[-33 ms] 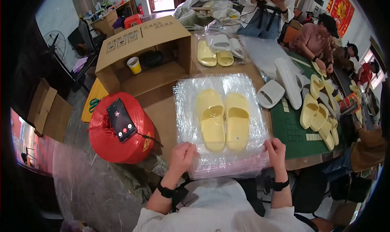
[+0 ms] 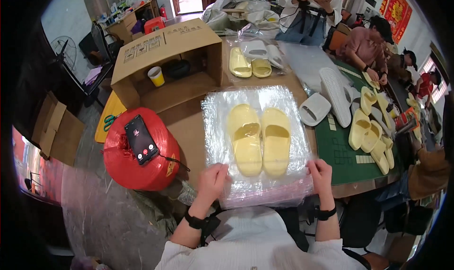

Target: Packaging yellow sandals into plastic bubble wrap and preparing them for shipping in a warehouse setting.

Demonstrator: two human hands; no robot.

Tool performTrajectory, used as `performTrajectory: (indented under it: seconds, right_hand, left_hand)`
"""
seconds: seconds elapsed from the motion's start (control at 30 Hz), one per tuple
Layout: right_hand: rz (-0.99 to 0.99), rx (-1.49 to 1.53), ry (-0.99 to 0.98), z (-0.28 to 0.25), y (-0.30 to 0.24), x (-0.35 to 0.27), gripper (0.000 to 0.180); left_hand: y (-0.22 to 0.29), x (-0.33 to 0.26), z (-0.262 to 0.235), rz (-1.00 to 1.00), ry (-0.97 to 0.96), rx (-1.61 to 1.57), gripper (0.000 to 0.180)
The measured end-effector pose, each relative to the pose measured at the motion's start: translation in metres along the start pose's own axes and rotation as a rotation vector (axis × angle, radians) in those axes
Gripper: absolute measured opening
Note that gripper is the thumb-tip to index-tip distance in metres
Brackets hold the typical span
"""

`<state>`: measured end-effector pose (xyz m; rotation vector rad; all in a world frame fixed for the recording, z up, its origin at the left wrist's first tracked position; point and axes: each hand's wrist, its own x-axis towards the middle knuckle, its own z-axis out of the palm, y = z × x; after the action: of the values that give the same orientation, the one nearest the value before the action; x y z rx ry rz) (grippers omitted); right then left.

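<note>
A pair of pale yellow slippers, the left slipper [image 2: 247,149] and the right slipper [image 2: 275,149], lies side by side with toes away from me. Glossy clear film covers them; they appear to be inside a clear plastic bag [image 2: 217,123] on a stack of such bags. A film edge crosses the heels. My left hand [image 2: 213,178] pinches the bag's near left corner, fingers closed. At the near right corner my right hand [image 2: 321,174] pinches the film the same way. Both hands are just beside the heels, touching only plastic.
At left sit a red twine roll [image 2: 137,171] with a phone [image 2: 141,138] on it, and green-handled scissors [image 2: 109,122]. Behind stands an open carton [image 2: 165,38] holding a yellow cup [image 2: 156,76]. Bagged slippers [image 2: 240,62] lie beyond; loose slippers [image 2: 362,128] cover the green mat [image 2: 338,161]. Co-workers [image 2: 366,43] are at right.
Both hands have shifted very slightly away from me, still pinching the film. A small label seen on the right slipper's heel no longer shows. The slippers stay in place.
</note>
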<state>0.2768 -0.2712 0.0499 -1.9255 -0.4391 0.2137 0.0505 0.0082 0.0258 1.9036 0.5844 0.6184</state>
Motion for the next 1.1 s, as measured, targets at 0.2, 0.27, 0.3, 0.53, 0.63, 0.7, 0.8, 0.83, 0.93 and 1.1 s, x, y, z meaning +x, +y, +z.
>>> performTrajectory:
  seconds: [0.2,0.27,0.3,0.53,0.63,0.7,0.8,0.83,0.93,1.1]
  right_hand:
    - [-0.032,-0.526,0.127,0.019,-0.01,0.014,0.016]
    - [-0.343,-0.598,0.32,0.034,-0.025,0.006,0.023]
    - [-0.646,-0.66,0.521,0.039,-0.029,0.001,0.034]
    - [-0.779,-0.634,-0.382,0.086,-0.047,-0.023,0.053]
    - [-0.729,-0.694,-0.419,0.098,-0.036,-0.023,0.056]
    - [-0.734,-0.731,-0.426,0.099,-0.035,-0.022,0.058]
    - [-0.744,-0.731,-0.436,0.103,-0.033,-0.022,0.058]
    - [-0.735,-0.706,-0.45,0.103,-0.03,-0.021,0.059]
    - [-0.657,-0.629,-0.463,0.099,-0.029,-0.018,0.06]
    - [-0.447,-0.57,-0.262,0.083,-0.007,-0.007,0.07]
  left_hand:
    - [-0.003,0.017,0.019,-0.196,0.034,0.008,0.036]
    - [-0.011,0.014,0.021,-0.214,0.055,0.028,0.036]
    - [-0.014,0.013,0.022,-0.233,0.064,0.047,0.037]
    - [-0.003,0.015,0.022,-0.253,0.052,0.145,0.028]
    - [0.031,0.006,0.023,0.091,0.26,0.446,0.02]
    - [0.048,0.001,0.026,0.416,0.209,0.608,0.042]
    - [0.033,0.0,0.051,0.473,-0.084,0.558,0.059]
    - [0.022,0.001,0.058,0.469,-0.078,0.561,0.059]
    - [0.002,0.002,0.067,0.308,-0.091,0.56,0.069]
    - [0.002,0.005,0.068,0.288,-0.09,0.535,0.07]
